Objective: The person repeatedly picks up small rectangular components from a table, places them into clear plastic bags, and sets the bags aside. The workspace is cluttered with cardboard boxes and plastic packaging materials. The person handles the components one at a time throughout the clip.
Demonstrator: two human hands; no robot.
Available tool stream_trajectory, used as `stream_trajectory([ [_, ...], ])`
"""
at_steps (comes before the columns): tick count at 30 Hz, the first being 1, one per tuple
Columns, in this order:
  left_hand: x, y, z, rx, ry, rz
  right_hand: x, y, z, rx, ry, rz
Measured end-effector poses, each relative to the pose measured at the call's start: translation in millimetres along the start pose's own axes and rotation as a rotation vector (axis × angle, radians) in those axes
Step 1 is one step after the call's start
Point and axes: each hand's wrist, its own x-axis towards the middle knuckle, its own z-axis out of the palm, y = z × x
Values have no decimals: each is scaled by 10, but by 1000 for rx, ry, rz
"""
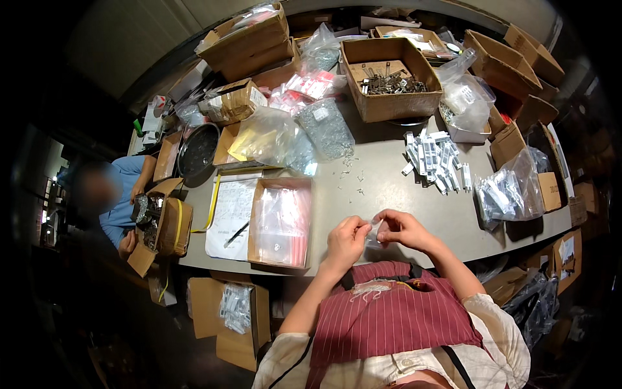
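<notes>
At the table's near edge, my left hand [348, 241] pinches one side of a small clear plastic bag [372, 238]. My right hand [403, 231] has thumb and fingers curled at the bag's other side, closed on it as well. What the bag contains, if anything, is too small to tell. Several small screws [353, 176] lie scattered on the tabletop beyond my hands. Farther right rests a loose pile of white and silver metal brackets [434, 161]. Left of my left hand stands a shallow cardboard box of clear bags with red edges [282, 223].
A cardboard box of dark metal parts [392, 81] stands at the back. A bag of screws [327, 129] lies near it; a bag of brackets [508, 191] sits at right. Paper sheets [228, 207] with a pen lie left. Another person in blue [126, 188] handles a box there.
</notes>
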Motion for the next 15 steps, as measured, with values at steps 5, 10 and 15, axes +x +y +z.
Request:
stream_trajectory([
  [5, 46, 135, -91, -297, 52, -163, -41, -11, 70, 270, -58, 88],
  [10, 91, 127, -165, -272, 76, -74, 56, 151, 115, -363, 270, -225],
  [15, 79, -73, -158, 72, 59, 89, 62, -392, 171, -745, 163, -588],
])
